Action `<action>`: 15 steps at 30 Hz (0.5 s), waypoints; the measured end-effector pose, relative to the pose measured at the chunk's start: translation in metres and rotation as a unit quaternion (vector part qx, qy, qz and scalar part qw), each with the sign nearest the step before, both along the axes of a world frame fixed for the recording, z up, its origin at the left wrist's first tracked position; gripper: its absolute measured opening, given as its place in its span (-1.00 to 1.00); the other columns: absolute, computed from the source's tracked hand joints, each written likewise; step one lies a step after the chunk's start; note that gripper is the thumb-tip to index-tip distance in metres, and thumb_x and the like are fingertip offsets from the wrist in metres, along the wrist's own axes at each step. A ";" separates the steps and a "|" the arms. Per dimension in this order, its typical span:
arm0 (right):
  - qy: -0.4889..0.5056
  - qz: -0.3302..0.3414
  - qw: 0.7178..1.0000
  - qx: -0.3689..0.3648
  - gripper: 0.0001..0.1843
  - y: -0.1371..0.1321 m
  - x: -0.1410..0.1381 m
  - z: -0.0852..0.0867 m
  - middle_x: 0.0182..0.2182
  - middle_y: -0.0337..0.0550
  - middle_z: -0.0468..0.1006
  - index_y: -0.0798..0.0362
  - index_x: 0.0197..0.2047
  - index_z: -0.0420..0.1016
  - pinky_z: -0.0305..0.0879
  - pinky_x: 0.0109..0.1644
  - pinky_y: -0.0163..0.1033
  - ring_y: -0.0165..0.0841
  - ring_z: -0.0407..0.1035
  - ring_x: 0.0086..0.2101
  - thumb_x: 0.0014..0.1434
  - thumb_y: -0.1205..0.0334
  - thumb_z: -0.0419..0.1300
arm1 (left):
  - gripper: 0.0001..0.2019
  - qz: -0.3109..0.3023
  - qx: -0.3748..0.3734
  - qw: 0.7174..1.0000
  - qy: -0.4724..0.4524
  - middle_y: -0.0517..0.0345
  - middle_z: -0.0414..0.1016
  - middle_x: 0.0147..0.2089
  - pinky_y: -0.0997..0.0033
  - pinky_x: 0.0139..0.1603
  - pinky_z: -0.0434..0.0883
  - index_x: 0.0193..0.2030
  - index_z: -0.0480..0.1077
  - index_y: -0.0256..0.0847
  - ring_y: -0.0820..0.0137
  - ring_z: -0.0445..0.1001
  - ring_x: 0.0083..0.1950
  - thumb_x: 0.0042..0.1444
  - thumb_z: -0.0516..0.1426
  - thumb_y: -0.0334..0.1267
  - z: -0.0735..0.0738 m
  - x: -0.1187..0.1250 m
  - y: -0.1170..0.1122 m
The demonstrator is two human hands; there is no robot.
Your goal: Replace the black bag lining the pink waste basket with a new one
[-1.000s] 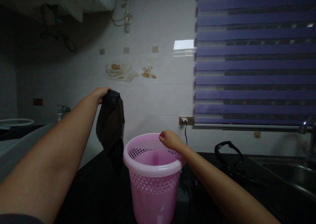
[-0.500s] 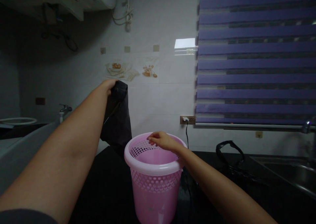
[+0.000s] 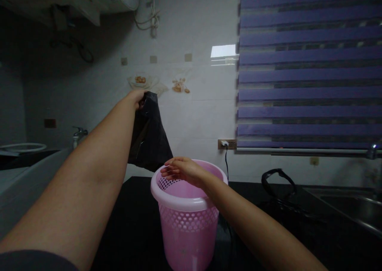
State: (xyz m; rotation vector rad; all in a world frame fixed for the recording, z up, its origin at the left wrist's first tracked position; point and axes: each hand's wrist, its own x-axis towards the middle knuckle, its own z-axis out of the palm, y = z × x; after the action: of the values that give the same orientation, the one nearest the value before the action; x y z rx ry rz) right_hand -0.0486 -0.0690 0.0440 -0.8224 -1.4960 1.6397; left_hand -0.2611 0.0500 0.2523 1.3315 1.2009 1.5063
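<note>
A pink perforated plastic basket [image 3: 186, 219] stands on the black counter [image 3: 134, 227] in front of me. My left hand [image 3: 137, 97] is raised above and left of it, closed on the top of a black plastic bag [image 3: 149, 137] that hangs down to the basket's far left rim. My right hand [image 3: 180, 170] reaches over the basket's mouth with its fingers stretched out toward the bag's lower end; whether they touch it I cannot tell.
A white tiled wall lies behind, with a socket and plugged cable [image 3: 226, 145]. A purple blind [image 3: 308, 68] covers the window at right. A steel sink [image 3: 349, 207] and a black looped cord [image 3: 277, 183] sit at right; a tap [image 3: 78, 134] stands at left.
My left hand has lifted the bag higher and moved it right, over the basket's rim. My right hand has slid left across the basket's mouth and its fingers have stretched out.
</note>
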 end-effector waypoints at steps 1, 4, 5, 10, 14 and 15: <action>0.012 -0.006 1.000 -0.016 -0.90 -0.001 -0.003 0.001 -0.35 -0.06 0.50 0.19 -0.25 0.33 0.35 -0.21 -0.33 -0.47 0.43 -0.40 0.23 0.41 0.00 | -0.96 0.021 0.004 1.000 0.007 0.33 0.22 -0.77 0.43 -0.66 0.24 -0.36 0.35 -0.08 0.37 0.21 -0.74 0.10 0.10 -0.29 0.001 0.004 -0.003; 0.045 -0.028 0.998 -0.042 -0.91 -0.002 -0.009 0.001 -0.33 -0.07 0.48 0.17 -0.22 0.32 0.34 -0.14 -0.27 -0.46 0.42 -0.37 0.24 0.36 0.01 | -0.93 0.045 0.018 0.999 0.010 0.34 0.19 -0.77 0.44 -0.51 0.31 -0.38 0.35 -0.10 0.37 0.28 -0.65 0.11 0.09 -0.33 0.002 0.014 -0.012; 0.059 -0.038 0.997 -0.045 -0.91 -0.001 -0.010 0.000 -0.32 -0.07 0.47 0.16 -0.21 0.31 0.34 -0.12 -0.26 -0.46 0.41 -0.36 0.25 0.34 0.03 | -0.91 0.053 0.024 0.998 0.003 0.34 0.18 -0.77 0.43 -0.45 0.32 -0.40 0.34 -0.11 0.38 0.30 -0.61 0.12 0.09 -0.33 0.002 0.017 -0.013; 0.116 -0.080 0.988 -0.056 -0.78 0.006 -0.008 -0.003 -0.29 -0.12 0.44 0.09 -0.06 0.30 0.32 -0.09 -0.24 -0.44 0.38 -0.32 0.22 0.25 0.09 | -0.83 0.054 0.047 0.997 -0.032 0.32 0.25 -0.71 0.46 -0.31 0.32 -0.46 0.30 -0.13 0.42 0.32 -0.50 0.16 0.06 -0.33 0.003 0.030 -0.017; 0.171 -0.081 0.980 -0.056 -0.66 0.014 -0.003 -0.001 -0.36 -0.17 0.40 0.02 0.07 0.29 0.27 -0.13 -0.29 -0.44 0.35 -0.34 0.21 0.22 0.08 | -0.78 0.035 0.043 0.997 -0.046 0.32 0.25 -0.68 0.53 -0.39 0.27 -0.48 0.29 -0.15 0.48 0.25 -0.54 0.22 0.05 -0.31 0.002 0.033 -0.020; 0.186 -0.082 0.978 -0.053 -0.65 0.017 -0.003 0.000 -0.36 -0.18 0.40 0.02 0.06 0.30 0.26 -0.14 -0.29 -0.44 0.34 -0.34 0.19 0.23 0.09 | -0.76 0.028 0.042 0.998 -0.048 0.32 0.26 -0.68 0.55 -0.43 0.25 -0.49 0.28 -0.16 0.49 0.23 -0.56 0.23 0.05 -0.33 0.001 0.032 -0.020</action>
State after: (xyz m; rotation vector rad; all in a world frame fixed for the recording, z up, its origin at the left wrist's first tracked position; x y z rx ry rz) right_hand -0.0511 -0.0524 0.0444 -0.6336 -1.0621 1.6510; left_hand -0.2287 0.0299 0.2536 1.2748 1.1324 1.6578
